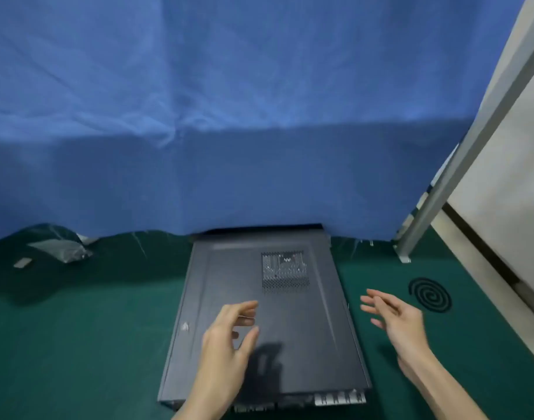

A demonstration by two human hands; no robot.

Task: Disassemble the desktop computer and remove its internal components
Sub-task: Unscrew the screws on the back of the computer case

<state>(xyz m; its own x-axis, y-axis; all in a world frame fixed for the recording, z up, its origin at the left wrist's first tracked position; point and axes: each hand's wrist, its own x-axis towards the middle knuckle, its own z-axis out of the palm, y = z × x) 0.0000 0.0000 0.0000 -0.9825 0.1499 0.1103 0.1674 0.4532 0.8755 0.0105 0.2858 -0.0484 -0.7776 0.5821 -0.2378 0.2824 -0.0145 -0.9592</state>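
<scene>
A dark grey desktop computer case [293,334] lies flat on its side on the green surface, side panel up, with a perforated vent grille [285,271] near its far end. Its rear port side with silver slot covers [340,399] faces me. My left hand [229,338] hovers over the near half of the panel, fingers curled and apart, holding nothing. My right hand [396,322] is off the case's right edge, above the green surface, fingers spread and empty. The case's inside is hidden by the closed panel.
A blue cloth [229,116] hangs behind and drapes over the case's far end. A black spiral coil [430,294] lies on the green surface [77,344] to the right. Grey bags [62,248] lie at far left. A metal frame post [441,189] and a wall stand at right.
</scene>
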